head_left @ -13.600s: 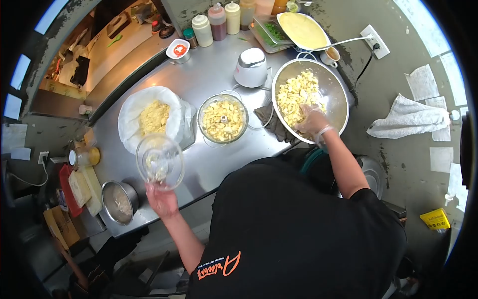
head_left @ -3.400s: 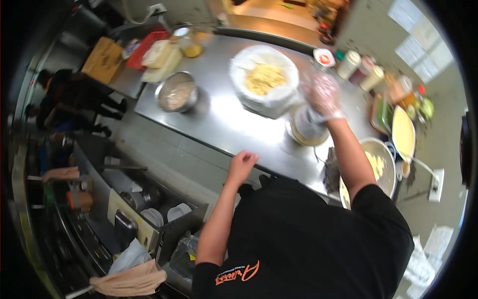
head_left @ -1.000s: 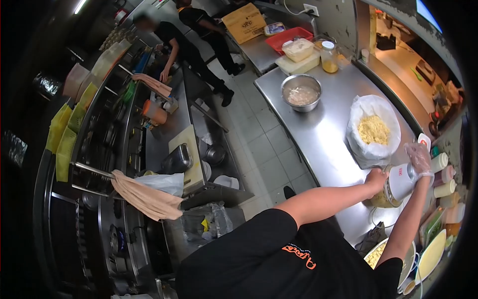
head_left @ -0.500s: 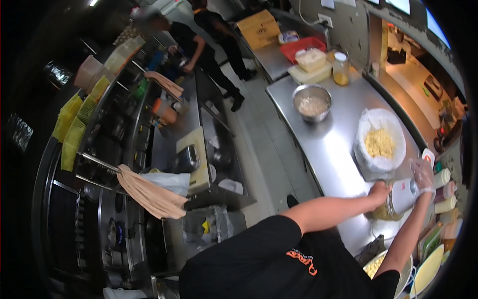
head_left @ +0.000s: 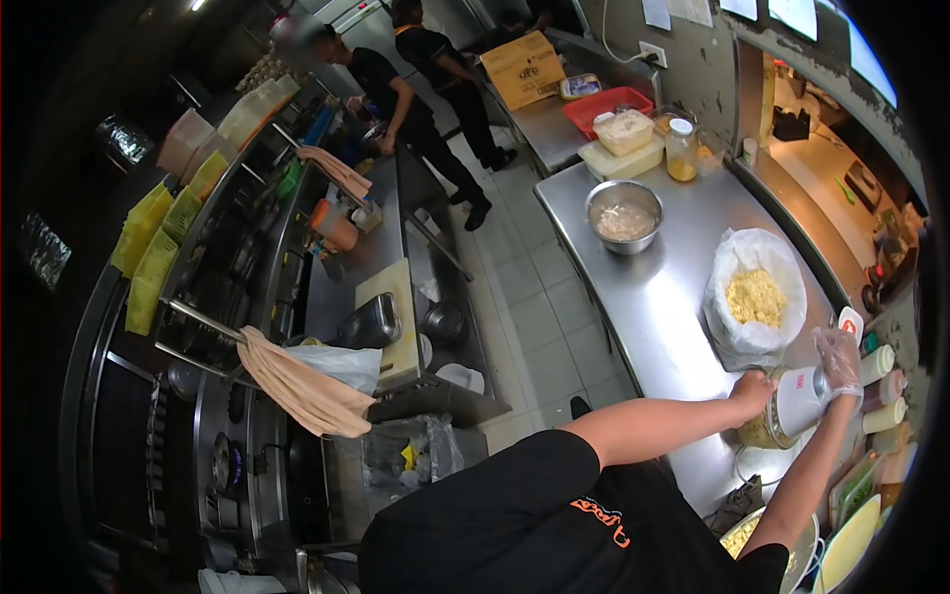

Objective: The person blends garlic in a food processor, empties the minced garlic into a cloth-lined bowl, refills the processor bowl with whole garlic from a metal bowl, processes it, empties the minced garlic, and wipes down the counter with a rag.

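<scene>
A white motor unit point(head_left: 800, 397) sits on top of a clear glass bowl point(head_left: 764, 428) with chopped yellowish food inside. My left hand point(head_left: 754, 394), bare, has its fingers wrapped against the bowl's rim on the near side. My right hand point(head_left: 839, 361), in a clear plastic glove, rests closed over the top of the motor unit. Just beyond them stands a container lined with a white bag point(head_left: 727, 260), holding pale yellow crumbly food point(head_left: 756, 297). A large bowl of yellow chunks point(head_left: 740, 536) is partly hidden by my right forearm.
A steel bowl point(head_left: 623, 217) stands on the metal table point(head_left: 658, 287). Beyond it are a jar point(head_left: 681, 149), tubs point(head_left: 623, 132) and a red tray point(head_left: 599, 107). Squeeze bottles point(head_left: 877, 365) line the right side. Two people in black stand in the aisle, near a cardboard box point(head_left: 522, 70).
Since the oldest frame, the motor unit has come onto the glass bowl, and my left hand has let go of the clear lid. Lately the view shifted slightly; both hands stay put.
</scene>
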